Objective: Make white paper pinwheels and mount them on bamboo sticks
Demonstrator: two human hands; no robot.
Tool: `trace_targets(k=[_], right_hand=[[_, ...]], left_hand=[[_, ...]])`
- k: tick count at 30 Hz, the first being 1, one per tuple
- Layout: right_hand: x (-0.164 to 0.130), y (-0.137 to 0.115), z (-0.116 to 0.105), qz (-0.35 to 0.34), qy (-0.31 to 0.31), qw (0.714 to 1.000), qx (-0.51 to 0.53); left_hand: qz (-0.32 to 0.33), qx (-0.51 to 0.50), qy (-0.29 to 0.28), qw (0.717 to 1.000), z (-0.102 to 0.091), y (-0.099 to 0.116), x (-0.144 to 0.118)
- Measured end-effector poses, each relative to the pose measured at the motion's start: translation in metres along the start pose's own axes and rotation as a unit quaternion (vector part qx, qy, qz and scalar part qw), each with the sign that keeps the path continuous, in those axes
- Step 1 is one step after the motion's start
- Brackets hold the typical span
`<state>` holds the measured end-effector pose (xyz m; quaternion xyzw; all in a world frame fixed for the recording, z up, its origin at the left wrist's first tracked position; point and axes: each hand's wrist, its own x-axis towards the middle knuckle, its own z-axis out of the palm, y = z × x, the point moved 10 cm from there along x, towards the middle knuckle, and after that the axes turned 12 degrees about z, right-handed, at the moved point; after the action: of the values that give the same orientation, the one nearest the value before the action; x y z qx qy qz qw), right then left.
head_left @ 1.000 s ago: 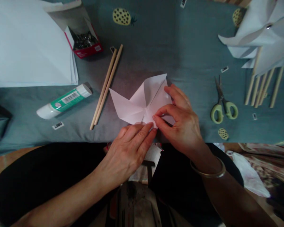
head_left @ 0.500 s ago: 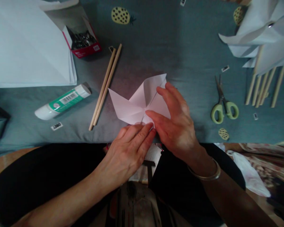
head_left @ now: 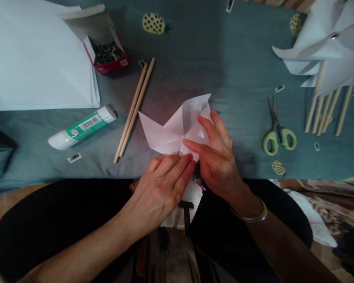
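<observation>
Since 1 s ago my right hand (head_left: 218, 157) has let go its pinch and flattened, fingers spread wide, onto the right flap of the white folded paper pinwheel (head_left: 172, 127); forefinger now points at the ctr. Left hand (head_left: 162, 184) unchanged: fingers extended flat, pressing the lower edge, gripping nothing. Pinwheel lies at frame ctr on the teal cloth-covered table (head_left: 238, 59), directly above both hands; right hand nearer the ctr. Two wooden sticks (head_left: 135, 109), long axis diagonal, lie left of it, green-handled scissors (head_left: 275, 131) at right, well apart.
</observation>
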<state>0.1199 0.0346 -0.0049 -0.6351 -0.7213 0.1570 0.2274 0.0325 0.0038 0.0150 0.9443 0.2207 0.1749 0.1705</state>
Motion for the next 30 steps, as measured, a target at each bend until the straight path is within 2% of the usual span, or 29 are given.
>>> trace_targets(k=[7,11,14,18,20,25,30], right_hand=[[-0.002,0.001,0.0,0.001,0.03,1.0,0.007],[0.001,0.004,-0.002,0.015,-0.013,0.999,0.037],[0.01,0.01,-0.012,0.034,-0.055,0.995,0.08],[0.031,0.03,-0.031,0.086,-0.022,0.992,0.088],[0.042,0.036,-0.034,0.084,0.003,0.994,0.068],[0.068,0.031,-0.014,0.026,-0.025,0.999,0.024],[0.076,0.027,-0.013,0.002,-0.016,1.0,0.023]], left_hand=[[-0.006,0.013,0.008,1.0,0.001,-0.003,0.001],[0.005,0.037,0.027,0.999,-0.002,-0.002,0.003],[0.001,0.045,0.03,0.999,-0.003,-0.003,0.005],[0.001,0.051,0.038,0.998,-0.005,-0.002,0.007],[0.001,0.052,0.043,0.998,-0.006,-0.002,0.007],[0.006,0.048,0.039,0.998,-0.006,-0.001,0.007],[0.007,0.067,0.053,0.996,-0.014,-0.009,0.003]])
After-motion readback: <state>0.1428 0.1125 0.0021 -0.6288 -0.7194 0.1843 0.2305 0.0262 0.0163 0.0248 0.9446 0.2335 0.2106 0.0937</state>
